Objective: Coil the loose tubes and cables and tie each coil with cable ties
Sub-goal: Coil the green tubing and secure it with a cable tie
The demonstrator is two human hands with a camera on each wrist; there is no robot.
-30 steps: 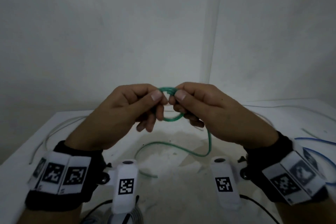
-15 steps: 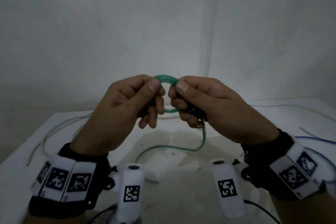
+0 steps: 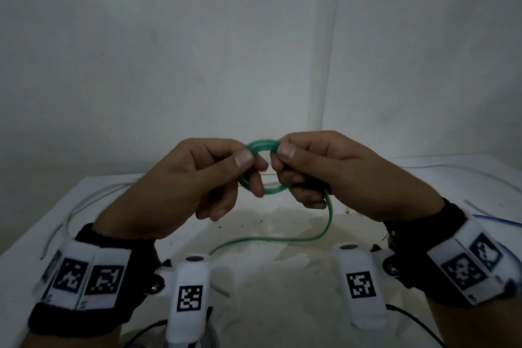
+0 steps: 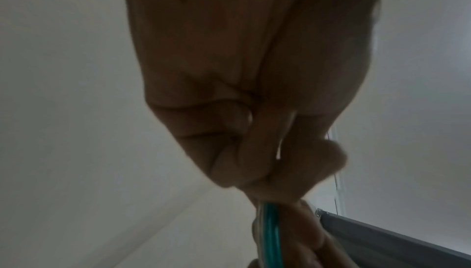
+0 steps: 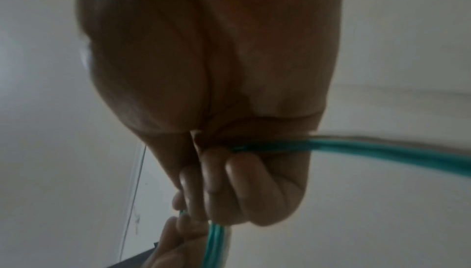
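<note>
Both hands' fingers pinch a green tube coil above a stained white table, grey walls behind.

Right hand fingers curl round green tube — tail trailing right.

Green tube is sitting wound in a small multi-loop coil, held upright in the air above the worktop; its loose tail is hanging down, trailing leftward across it.
</note>
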